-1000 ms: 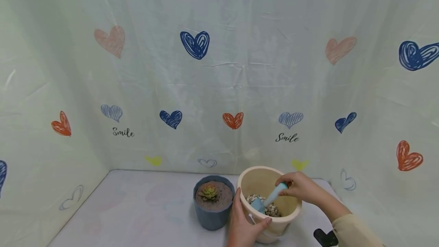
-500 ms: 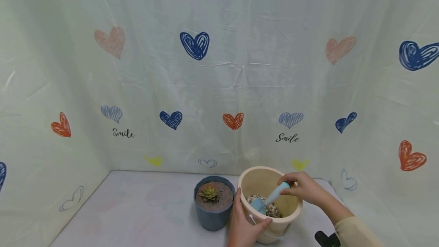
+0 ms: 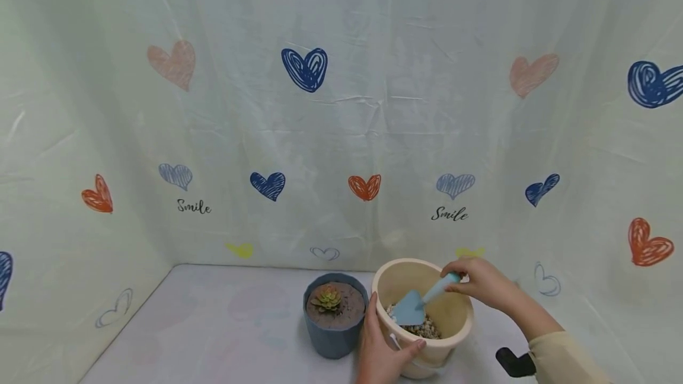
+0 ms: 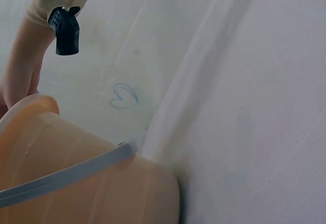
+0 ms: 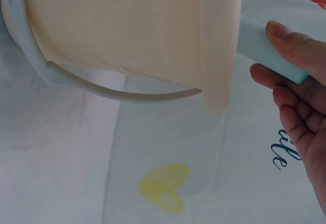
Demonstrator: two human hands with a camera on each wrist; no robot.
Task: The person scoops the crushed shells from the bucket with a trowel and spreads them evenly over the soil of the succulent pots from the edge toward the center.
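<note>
My left hand (image 3: 381, 351) grips the near left side of a cream bucket (image 3: 453, 342), thumb at the front of the rim. Inside lies speckled gravel (image 3: 427, 330). My right hand (image 3: 482, 283) pinches the handle of a light blue shovel (image 3: 409, 310), its blade tilted just above or touching the gravel. In the right wrist view, thumb and fingers hold the end of the shovel handle (image 5: 265, 51) beyond the bucket rim (image 5: 219, 40). The left wrist view shows the bucket's outer wall (image 4: 147, 193) and my right hand (image 4: 20, 84) over its rim; my left hand is not visible there.
A blue-grey pot (image 3: 335, 339) with brown soil and a small succulent (image 3: 326, 298) stands just left of the bucket. The bucket's pale carrying handle (image 4: 76, 175) hangs down its side. A white curtain (image 3: 341, 135) printed with hearts rises behind the table (image 3: 224, 325).
My right hand has moved slightly up and right. The shovel blade has risen out of the gravel and shows more of its face. My left hand stays on the bucket.
</note>
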